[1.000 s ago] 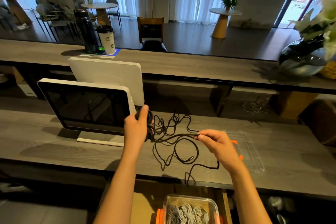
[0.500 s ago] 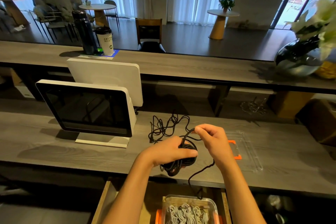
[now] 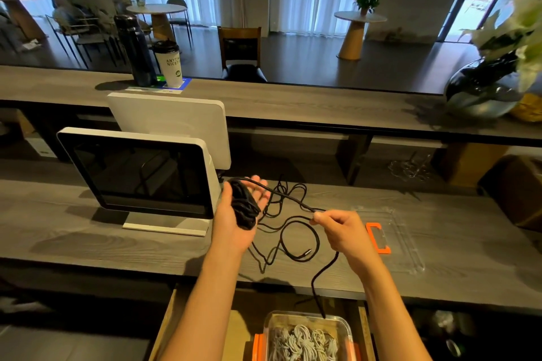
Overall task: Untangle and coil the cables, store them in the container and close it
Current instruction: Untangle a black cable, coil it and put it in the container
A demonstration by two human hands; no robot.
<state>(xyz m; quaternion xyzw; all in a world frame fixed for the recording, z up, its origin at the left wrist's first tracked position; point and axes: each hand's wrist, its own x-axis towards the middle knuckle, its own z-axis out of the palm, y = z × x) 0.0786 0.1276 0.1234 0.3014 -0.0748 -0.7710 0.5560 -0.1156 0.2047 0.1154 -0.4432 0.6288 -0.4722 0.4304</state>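
A black cable is partly wound into a coil (image 3: 245, 206) round my left hand (image 3: 234, 220), which is held palm up with straight fingers beside the monitor. From the coil a strand runs right to my right hand (image 3: 343, 231), which pinches it between thumb and fingers. The rest of the black cable (image 3: 293, 239) lies in loose loops on the grey counter (image 3: 88, 243), and one end hangs over the front edge. Below, a clear container (image 3: 346, 328) with orange clasps holds coiled grey cables (image 3: 302, 341). Its clear lid (image 3: 401, 231) lies on the counter to the right.
A white-framed monitor (image 3: 140, 173) stands at the left of the counter. On the higher shelf behind are a dark bottle (image 3: 135, 50), a paper cup (image 3: 169, 66) and a glass vase with flowers (image 3: 481, 91). The container sits in an open wooden drawer (image 3: 167, 328).
My left hand has moved up and left from the counter's front and turned palm up with the coil round it. My right hand has drawn a strand out to the right.
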